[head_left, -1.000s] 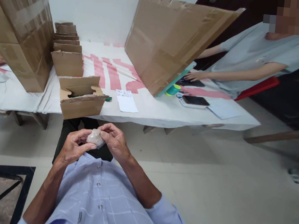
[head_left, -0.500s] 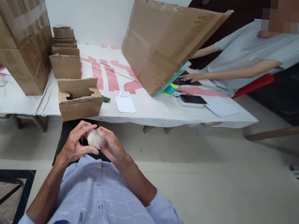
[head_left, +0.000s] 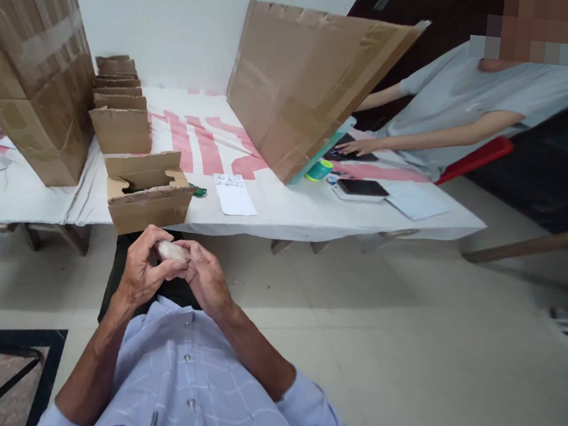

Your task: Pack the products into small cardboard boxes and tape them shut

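Observation:
A small whitish, shiny object [head_left: 172,251] is held between both hands, in front of the table edge and above my lap. My left hand [head_left: 145,270] has its thumb and fingers closed round the object's left side. From the right, my right hand [head_left: 206,274] grips its other end with fingers and thumb. Just beyond the hands, an open cardboard box [head_left: 148,207] stands at the table's edge; its inside is mostly hidden. A green item [head_left: 199,191] lies at the box's right side, and a white paper with small drawings [head_left: 235,198] is next to it.
Tall cardboard panels stand at left [head_left: 36,75] and centre [head_left: 311,82]. Several small boxes [head_left: 120,127] line up behind the open one. A yellow-green roll [head_left: 319,170] and a dark-screened device [head_left: 361,189] lie at right, near another person's hand [head_left: 355,147].
The whitish object has turned and now looks flatter, with my fingers shifted around it. Both hands have moved slightly up and left. The whole view has shifted a little.

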A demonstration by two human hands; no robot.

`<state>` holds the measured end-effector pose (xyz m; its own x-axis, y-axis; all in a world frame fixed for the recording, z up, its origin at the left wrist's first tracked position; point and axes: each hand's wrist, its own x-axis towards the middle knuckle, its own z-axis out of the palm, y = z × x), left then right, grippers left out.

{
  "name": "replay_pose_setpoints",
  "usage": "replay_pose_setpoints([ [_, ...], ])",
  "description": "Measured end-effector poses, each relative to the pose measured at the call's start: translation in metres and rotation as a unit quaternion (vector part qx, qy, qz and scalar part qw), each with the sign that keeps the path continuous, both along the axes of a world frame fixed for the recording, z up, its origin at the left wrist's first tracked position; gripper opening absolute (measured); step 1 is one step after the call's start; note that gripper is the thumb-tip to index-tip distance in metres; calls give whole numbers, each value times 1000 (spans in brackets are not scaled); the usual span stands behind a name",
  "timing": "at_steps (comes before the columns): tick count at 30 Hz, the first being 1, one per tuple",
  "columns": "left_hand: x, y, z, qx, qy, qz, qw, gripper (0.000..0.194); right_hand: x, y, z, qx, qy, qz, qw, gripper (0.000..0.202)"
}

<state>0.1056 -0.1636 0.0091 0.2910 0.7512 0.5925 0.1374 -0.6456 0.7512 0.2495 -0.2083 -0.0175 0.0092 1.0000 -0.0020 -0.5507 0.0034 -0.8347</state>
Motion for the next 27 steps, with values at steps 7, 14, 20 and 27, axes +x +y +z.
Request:
replay_pose_setpoints([
  [7,9,1,6,48,39,44,997,26,-1,-5,-5,51,-145,-78,985,66],
  [14,1,-3,18,90,106,-10,990,29,7,-7,6,74,-200,-107,971,65],
  [20,8,-6,16,235,150,53,959,24,8,1,1,54,-115,-31,991,71],
  [27,-5,-11,21,120,46,26,991,86,28,8,10,81,-59,50,994,63],
])
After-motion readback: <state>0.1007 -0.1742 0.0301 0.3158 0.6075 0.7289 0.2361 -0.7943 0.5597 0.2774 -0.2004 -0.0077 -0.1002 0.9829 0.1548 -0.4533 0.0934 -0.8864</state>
